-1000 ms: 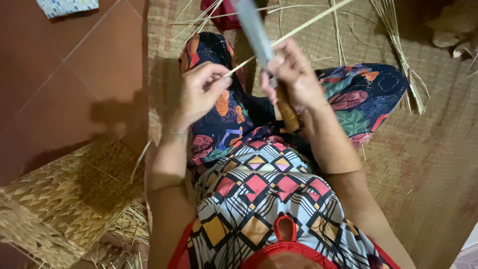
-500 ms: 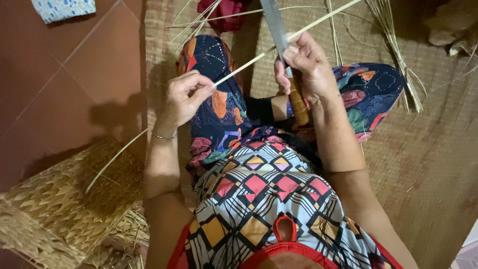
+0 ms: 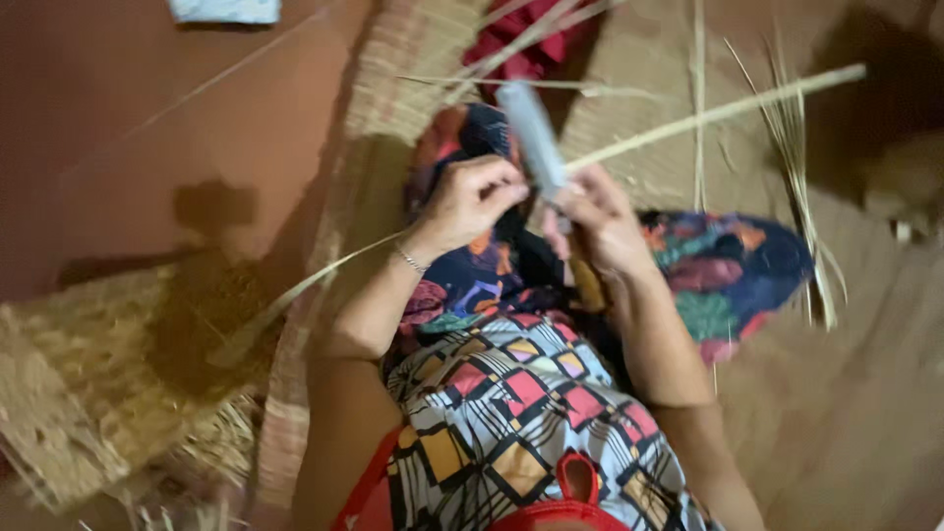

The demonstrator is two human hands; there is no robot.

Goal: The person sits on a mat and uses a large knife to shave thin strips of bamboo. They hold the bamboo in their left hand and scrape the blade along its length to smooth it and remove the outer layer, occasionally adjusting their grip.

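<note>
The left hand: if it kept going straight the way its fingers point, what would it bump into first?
Most likely the knife blade beside the left hand, then the right hand; blur leaves depth uncertain.

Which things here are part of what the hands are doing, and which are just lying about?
In use:
- left hand, pinching the long reed strip
- right hand, gripping the knife against that strip

Lying about:
- loose reed strands on the woven mat
- woven piece at the person's left
- red cloth
- pale blue cloth
</note>
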